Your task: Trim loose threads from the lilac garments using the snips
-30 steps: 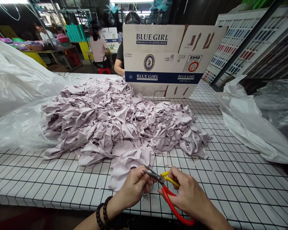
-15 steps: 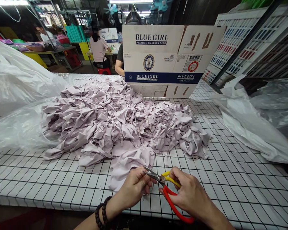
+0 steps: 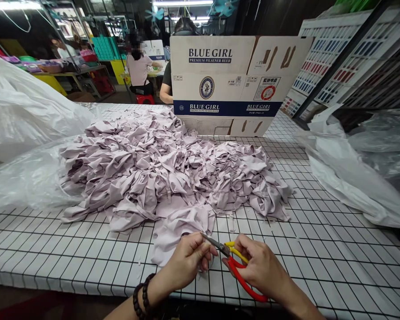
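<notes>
My left hand [image 3: 191,254], with dark beads at its wrist, pinches the edge of a pale mauve cloth piece [image 3: 176,231] near the table's front. In my right hand [image 3: 262,264] is a pair of scissors [image 3: 242,278] with red and yellow handles. Its blades point left and their tips reach my left fingers; they look closed or nearly so. Beyond both hands a large heap of crumpled mauve cloth pieces [image 3: 126,160] spreads over the table, and the held piece lies against its front. Exactly what the blade tips touch is hidden by my fingers.
A beer carton [image 3: 213,66] stands upright behind the heap, partly hiding a person [image 3: 166,84]. Clear plastic bags lie left [image 3: 30,173] and right [image 3: 353,178]. Small scraps dot the checked tablecloth [image 3: 320,258]. Another person [image 3: 138,73] sits farther back.
The scissor blades have come together, and the red and yellow handles sit closer to each other. My left hand stays nearly in place on the cloth.
</notes>
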`<control>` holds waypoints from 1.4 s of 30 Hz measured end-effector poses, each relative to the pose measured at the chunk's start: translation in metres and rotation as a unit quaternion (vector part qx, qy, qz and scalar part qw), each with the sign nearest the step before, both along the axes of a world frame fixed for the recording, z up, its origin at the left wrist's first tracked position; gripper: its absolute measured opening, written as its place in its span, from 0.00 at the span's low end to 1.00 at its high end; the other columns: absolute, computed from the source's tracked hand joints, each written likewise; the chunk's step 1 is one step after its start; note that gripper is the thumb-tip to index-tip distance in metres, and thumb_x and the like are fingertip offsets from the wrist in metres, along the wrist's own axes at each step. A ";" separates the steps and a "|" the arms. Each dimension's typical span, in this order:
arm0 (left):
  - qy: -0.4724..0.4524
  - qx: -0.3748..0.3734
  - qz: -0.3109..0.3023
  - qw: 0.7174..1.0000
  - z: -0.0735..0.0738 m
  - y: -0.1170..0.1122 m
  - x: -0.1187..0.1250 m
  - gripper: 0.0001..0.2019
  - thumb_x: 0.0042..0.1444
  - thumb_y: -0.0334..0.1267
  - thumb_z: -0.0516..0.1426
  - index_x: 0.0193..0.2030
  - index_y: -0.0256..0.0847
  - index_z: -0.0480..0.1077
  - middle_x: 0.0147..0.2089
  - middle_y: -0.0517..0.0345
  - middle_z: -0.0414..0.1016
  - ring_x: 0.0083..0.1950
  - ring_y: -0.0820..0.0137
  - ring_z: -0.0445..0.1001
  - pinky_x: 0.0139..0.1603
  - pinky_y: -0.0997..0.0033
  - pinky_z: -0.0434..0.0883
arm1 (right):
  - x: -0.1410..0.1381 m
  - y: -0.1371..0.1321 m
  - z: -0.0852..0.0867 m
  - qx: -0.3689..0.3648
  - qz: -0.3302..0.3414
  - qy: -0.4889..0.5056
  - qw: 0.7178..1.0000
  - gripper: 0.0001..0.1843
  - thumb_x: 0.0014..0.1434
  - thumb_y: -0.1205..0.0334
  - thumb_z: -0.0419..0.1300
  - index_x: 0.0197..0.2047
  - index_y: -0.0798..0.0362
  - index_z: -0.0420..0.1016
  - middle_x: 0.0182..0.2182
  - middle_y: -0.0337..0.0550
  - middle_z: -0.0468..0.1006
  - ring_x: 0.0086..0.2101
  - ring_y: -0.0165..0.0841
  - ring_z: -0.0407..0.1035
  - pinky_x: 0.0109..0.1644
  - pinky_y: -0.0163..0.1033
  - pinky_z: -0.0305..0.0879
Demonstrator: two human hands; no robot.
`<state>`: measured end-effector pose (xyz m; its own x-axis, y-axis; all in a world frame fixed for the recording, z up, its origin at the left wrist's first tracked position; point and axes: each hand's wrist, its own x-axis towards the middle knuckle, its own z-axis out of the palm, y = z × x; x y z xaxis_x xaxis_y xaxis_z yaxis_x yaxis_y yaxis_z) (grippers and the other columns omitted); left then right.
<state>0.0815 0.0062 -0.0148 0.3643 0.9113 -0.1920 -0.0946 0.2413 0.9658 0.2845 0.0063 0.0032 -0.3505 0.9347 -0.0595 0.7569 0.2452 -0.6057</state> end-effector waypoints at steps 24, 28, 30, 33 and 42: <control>0.326 0.182 0.052 0.926 0.026 0.012 -0.046 0.15 0.61 0.46 0.52 0.30 0.39 0.73 0.33 0.56 0.74 0.35 0.67 0.71 0.37 0.71 0.66 | 0.027 -0.022 -0.014 -0.040 -0.088 -0.076 0.992 0.10 0.60 0.59 0.51 0.30 0.49 0.71 0.32 0.45 0.76 0.32 0.38 0.71 0.34 0.42 0.67; 0.377 0.160 0.070 0.910 -0.009 -0.019 -0.050 0.10 0.52 0.41 0.61 0.38 0.40 0.69 0.37 0.56 0.72 0.37 0.67 0.70 0.38 0.69 0.67 | -0.060 -0.028 -0.020 -0.051 -0.032 -0.025 0.998 0.09 0.54 0.62 0.60 0.40 0.51 0.71 0.38 0.47 0.75 0.37 0.41 0.71 0.39 0.43 0.67; 0.391 0.144 0.094 0.904 -0.030 -0.025 -0.046 0.12 0.51 0.40 0.62 0.41 0.40 0.68 0.39 0.56 0.72 0.37 0.66 0.70 0.38 0.69 0.67 | -0.075 -0.021 -0.032 -0.044 -0.057 -0.007 0.997 0.10 0.50 0.68 0.59 0.38 0.52 0.71 0.36 0.47 0.75 0.38 0.42 0.71 0.40 0.44 0.65; 0.394 0.151 0.115 0.899 -0.051 -0.023 -0.042 0.07 0.54 0.39 0.59 0.38 0.40 0.70 0.37 0.56 0.72 0.37 0.66 0.70 0.37 0.68 0.67 | -0.058 0.002 -0.040 -0.082 -0.066 0.067 0.992 0.05 0.52 0.68 0.54 0.32 0.52 0.71 0.27 0.40 0.74 0.28 0.35 0.70 0.32 0.38 0.65; 0.238 0.072 0.086 0.965 -0.041 -0.004 -0.064 0.11 0.54 0.45 0.59 0.32 0.37 0.74 0.32 0.55 0.75 0.34 0.68 0.70 0.35 0.71 0.65 | 0.002 0.075 -0.019 0.003 -0.219 0.204 0.954 0.09 0.49 0.58 0.58 0.33 0.51 0.64 0.32 0.43 0.68 0.34 0.38 0.69 0.38 0.46 0.68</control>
<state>0.0173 0.0021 -0.0554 0.1073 0.9802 -0.1663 0.3408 0.1209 0.9323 0.2862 0.0812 -0.0162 0.0805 0.9967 0.0041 0.4886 -0.0359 -0.8718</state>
